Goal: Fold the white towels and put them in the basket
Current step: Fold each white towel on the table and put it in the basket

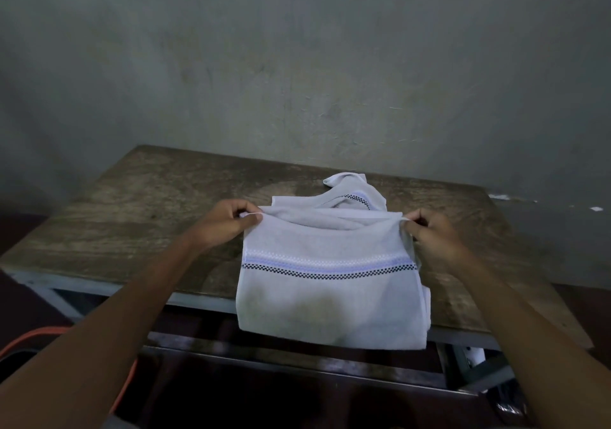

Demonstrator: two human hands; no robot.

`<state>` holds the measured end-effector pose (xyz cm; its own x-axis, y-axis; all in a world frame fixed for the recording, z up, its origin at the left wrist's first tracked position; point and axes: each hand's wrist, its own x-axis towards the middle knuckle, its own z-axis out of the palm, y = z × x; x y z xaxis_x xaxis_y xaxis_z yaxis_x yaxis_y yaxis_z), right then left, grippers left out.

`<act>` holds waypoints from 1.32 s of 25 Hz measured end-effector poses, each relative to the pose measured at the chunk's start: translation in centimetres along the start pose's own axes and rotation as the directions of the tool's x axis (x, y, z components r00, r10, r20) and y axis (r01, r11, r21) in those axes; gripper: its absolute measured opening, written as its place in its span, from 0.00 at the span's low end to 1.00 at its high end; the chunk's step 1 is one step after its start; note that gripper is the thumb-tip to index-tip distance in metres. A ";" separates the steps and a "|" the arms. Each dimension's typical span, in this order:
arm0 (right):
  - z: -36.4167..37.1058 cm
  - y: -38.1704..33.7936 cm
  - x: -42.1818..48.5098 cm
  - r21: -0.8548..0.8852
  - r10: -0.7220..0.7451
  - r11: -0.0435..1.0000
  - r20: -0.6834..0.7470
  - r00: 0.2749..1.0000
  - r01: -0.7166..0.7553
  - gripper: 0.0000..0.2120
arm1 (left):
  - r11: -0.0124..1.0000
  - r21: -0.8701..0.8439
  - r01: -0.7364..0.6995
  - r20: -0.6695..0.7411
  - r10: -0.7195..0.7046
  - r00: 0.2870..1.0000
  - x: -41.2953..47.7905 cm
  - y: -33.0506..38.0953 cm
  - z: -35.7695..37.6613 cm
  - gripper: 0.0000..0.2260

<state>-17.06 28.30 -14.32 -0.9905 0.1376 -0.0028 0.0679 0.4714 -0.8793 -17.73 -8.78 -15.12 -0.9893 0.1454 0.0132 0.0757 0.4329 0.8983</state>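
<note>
- The white towel [330, 283], marked with a blue band and a dark checked stripe, lies over the near edge of the table [139, 217]; its lower part hangs past the edge and its far end sits bunched on the tabletop.
- The left hand [224, 222] pinches the towel's upper left corner between thumb and curled fingers.
- The right hand [429, 233] pinches the upper right corner in the same way; the edge between the two hands is drawn fairly straight.
- Judgement: the fold is under way, an early one, with the held edge lifted and a layer already beneath it.
- Judgement: the next move calls for both corners to travel together and land square on the matching edge, so the bunched far end does not skew the fold.
- No basket is in view, nor any other towel; its place cannot be told.
- An orange cable [49, 336] runs at lower left, cut off by the frame.
- The space under the table is dark and hard to read.
- A stained wall [297, 65] stands behind the table.
</note>
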 end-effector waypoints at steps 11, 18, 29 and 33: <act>0.9 -0.5 0.7 0.369 0.167 0.910 0.096 0.981 -0.191 0.12 | 0.989 -0.146 -0.015 -0.135 -0.004 0.991 0.8 -0.5 0.8 0.06; 1.2 -0.1 0.7 0.161 0.212 0.955 0.225 0.951 -0.251 0.07 | 0.990 0.019 -0.138 -0.167 0.139 0.976 0.4 -0.8 1.0 0.06; 2.5 0.5 1.4 0.125 0.200 0.972 0.013 0.980 -0.201 0.04 | 0.973 -0.227 0.042 -0.242 -0.098 0.965 0.9 -1.3 2.0 0.04; 1.9 0.1 1.9 0.054 0.128 0.990 -0.026 0.991 -0.127 0.12 | 0.997 -0.037 -0.067 -0.258 0.055 0.964 0.8 -0.3 1.3 0.08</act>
<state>-19.13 26.94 -15.27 -0.9702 0.2195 -0.1031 0.1863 0.4022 -0.8964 -18.38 -7.65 -15.95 -0.9822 -0.0657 0.1761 0.1374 0.3885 0.9112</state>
